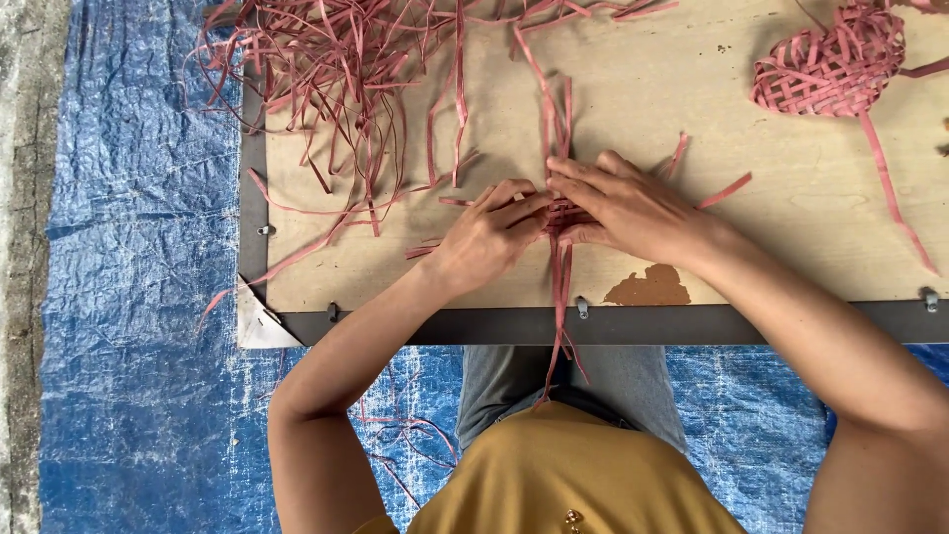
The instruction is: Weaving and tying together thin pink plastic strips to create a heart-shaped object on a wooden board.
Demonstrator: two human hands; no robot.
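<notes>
My left hand (491, 235) and my right hand (623, 206) meet at the middle of a wooden board (781, 198), pressing down on a small patch of crossed reddish-pink strips (565, 212). Fingertips of both hands pinch the strips where they overlap. Long strip ends (560, 287) run from under the hands toward me and hang over the board's near edge; others reach away up the board. Most of the woven patch is hidden under my fingers.
A tangled heap of loose reddish strips (336, 69) covers the board's far left. A finished woven heart-shaped piece (830, 64) lies at the far right. The board has a dark metal frame (494, 324) and rests on a blue tarpaulin (138, 297).
</notes>
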